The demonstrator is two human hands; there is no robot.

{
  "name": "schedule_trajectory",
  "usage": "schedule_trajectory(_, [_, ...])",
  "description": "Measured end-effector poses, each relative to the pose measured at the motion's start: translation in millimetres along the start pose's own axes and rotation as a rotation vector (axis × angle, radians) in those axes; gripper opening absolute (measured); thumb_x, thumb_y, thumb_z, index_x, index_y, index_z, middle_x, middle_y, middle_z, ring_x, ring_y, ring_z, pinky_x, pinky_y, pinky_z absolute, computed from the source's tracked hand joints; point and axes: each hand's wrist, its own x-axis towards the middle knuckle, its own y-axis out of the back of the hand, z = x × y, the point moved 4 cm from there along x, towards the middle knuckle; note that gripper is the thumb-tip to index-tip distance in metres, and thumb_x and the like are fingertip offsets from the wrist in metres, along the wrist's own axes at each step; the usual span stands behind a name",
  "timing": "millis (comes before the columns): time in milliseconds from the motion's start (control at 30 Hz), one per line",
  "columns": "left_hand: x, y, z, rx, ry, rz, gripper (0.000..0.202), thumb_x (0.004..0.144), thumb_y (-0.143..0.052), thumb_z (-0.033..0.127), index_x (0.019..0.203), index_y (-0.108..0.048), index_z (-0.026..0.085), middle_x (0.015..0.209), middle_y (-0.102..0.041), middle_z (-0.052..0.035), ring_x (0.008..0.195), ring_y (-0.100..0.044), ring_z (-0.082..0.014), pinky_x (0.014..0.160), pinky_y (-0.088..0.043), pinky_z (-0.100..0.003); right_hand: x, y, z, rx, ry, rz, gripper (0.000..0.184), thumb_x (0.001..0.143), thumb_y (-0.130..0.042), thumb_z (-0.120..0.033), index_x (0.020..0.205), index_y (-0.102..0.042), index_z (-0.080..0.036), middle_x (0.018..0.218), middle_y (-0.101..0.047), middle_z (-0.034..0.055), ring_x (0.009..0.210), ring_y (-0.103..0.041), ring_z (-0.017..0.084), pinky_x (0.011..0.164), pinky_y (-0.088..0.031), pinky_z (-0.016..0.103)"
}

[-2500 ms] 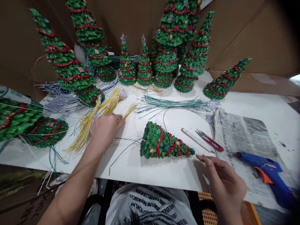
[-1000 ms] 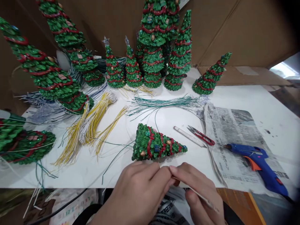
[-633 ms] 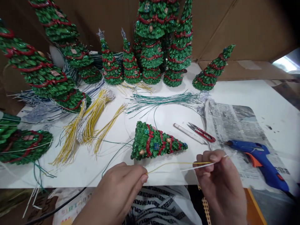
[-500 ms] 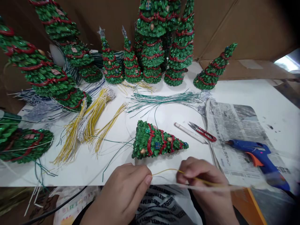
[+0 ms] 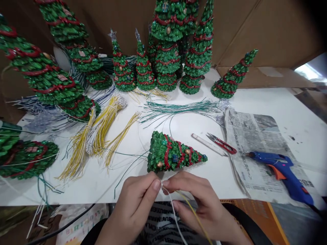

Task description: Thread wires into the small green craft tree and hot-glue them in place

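Observation:
My left hand (image 5: 134, 204) and my right hand (image 5: 199, 204) meet just below a green glittery model Christmas tree (image 5: 172, 153), which lies on its side with red garland. Between their fingertips they pinch a few thin wires (image 5: 178, 212), white and yellow, whose loose lengths hang down past the table's front edge. The pinched ends are partly hidden by my fingers. Neither hand touches the tree. Bundles of yellow-and-white wire (image 5: 102, 132) lie to the left, and a bundle of green wire (image 5: 178, 109) lies beyond the tree.
Red-handled thread snips (image 5: 222, 143) and a white tube (image 5: 208, 144) lie right of the tree. A blue hot glue gun (image 5: 282, 173) rests on newspaper (image 5: 255, 143). Several finished trees stand or lean along the white board's (image 5: 214, 177) back, against cardboard.
My hands have come together from apart, bringing the wires to one pinch point below the tree. The wires now hang downward instead of stretching sideways. The tree appears to have stayed in place.

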Motion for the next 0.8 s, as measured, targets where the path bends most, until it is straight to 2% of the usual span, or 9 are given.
schedule_trajectory(133, [2.7,-0.8,-2.0,-0.053,0.014,0.043,0.036,0.098,-0.041,0.027,0.068,-0.058,0.019,0.054,-0.053,0.0052,0.049,-0.052,-0.0063,0.048,-0.036,-0.018,1.5,-3.1,1.7,-0.003,0.059,0.107,0.048,0.08,-0.075,-0.029,0.124,-0.057,-0.026,0.102,-0.07,0.0013,0.09,-0.066,0.013,0.081,-0.054,0.024])
schedule_trajectory(233, [2.4,-1.3,-2.3,-0.026,0.003,0.074,0.038,0.097,-0.044,0.027,0.062,-0.056,0.018,0.053,-0.054,0.0055,0.05,-0.053,-0.0055,0.049,-0.037,-0.016,2.9,-2.8,2.4,0.015,0.083,0.214,0.026,0.087,-0.067,-0.025,0.112,-0.064,-0.025,0.091,-0.071,0.0009,0.08,-0.066,0.012,0.073,-0.054,0.023])
schedule_trajectory(300, [1.4,-0.4,-2.9,-0.005,-0.002,0.095,0.037,0.097,-0.045,0.026,0.062,-0.056,0.017,0.053,-0.056,0.0058,0.05,-0.053,-0.0051,0.05,-0.037,-0.015,4.0,-4.1,2.9,0.011,0.069,0.215,0.024,0.089,-0.063,-0.022,0.113,-0.065,-0.024,0.09,-0.071,0.0017,0.08,-0.066,0.012,0.072,-0.054,0.023])
schedule_trajectory(400, [0.8,2.2,-4.0,0.038,-0.013,0.143,0.035,0.096,-0.046,0.024,0.064,-0.059,0.018,0.054,-0.058,0.0064,0.05,-0.055,-0.0049,0.051,-0.038,-0.015,5.4,-7.0,2.3,0.003,0.094,0.178,0.034,0.089,-0.065,-0.035,0.121,-0.061,-0.024,0.093,-0.07,0.0029,0.083,-0.066,0.013,0.074,-0.054,0.024])
schedule_trajectory(467, [1.2,2.9,-3.7,0.096,-0.035,0.172,0.035,0.095,-0.047,0.023,0.064,-0.06,0.018,0.052,-0.057,0.0061,0.049,-0.054,-0.0056,0.05,-0.037,-0.017,6.0,-6.6,1.1,-0.017,0.137,0.216,0.047,0.085,-0.065,-0.049,0.124,-0.059,-0.024,0.091,-0.069,0.003,0.082,-0.065,0.013,0.073,-0.053,0.025])
schedule_trajectory(533, [1.7,3.6,-2.8,0.163,-0.058,0.207,0.035,0.095,-0.047,0.023,0.062,-0.059,0.017,0.05,-0.056,0.0054,0.047,-0.052,-0.0064,0.049,-0.036,-0.019,6.3,-4.7,-0.4,-0.064,0.161,0.281,0.057,0.08,-0.069,-0.055,0.126,-0.058,-0.023,0.087,-0.067,0.0025,0.078,-0.064,0.013,0.07,-0.052,0.025])
schedule_trajectory(600, [1.9,4.5,-1.5,0.195,-0.078,0.233,0.036,0.094,-0.048,0.021,0.06,-0.058,0.017,0.05,-0.057,0.0051,0.046,-0.051,-0.0064,0.049,-0.036,-0.019,6.7,-2.8,-0.5,-0.088,0.122,0.302,0.048,0.083,-0.068,-0.05,0.122,-0.06,-0.023,0.084,-0.067,0.0017,0.075,-0.063,0.012,0.067,-0.052,0.023])
schedule_trajectory(700, [1.6,5.8,0.8,0.156,-0.139,0.205,0.028,0.093,-0.05,0.018,0.067,-0.061,0.018,0.056,-0.061,0.0062,0.051,-0.054,-0.0058,0.053,-0.038,-0.018,6.0,-0.1,1.9,-0.059,0.011,0.264,0.019,0.094,-0.057,-0.034,0.107,-0.066,-0.024,0.083,-0.07,0.0005,0.075,-0.065,0.01,0.068,-0.052,0.021])
schedule_trajectory(800, [0.3,5.9,1.4,0.128,-0.205,0.133,0.027,0.094,-0.05,0.02,0.069,-0.06,0.019,0.055,-0.059,0.0066,0.052,-0.052,-0.0059,0.053,-0.037,-0.018,2.7,2.9,4.4,0.008,-0.036,0.265,0.013,0.093,-0.059,-0.026,0.098,-0.071,-0.025,0.077,-0.073,-0.001,0.071,-0.069,0.01,0.067,-0.054,0.02])
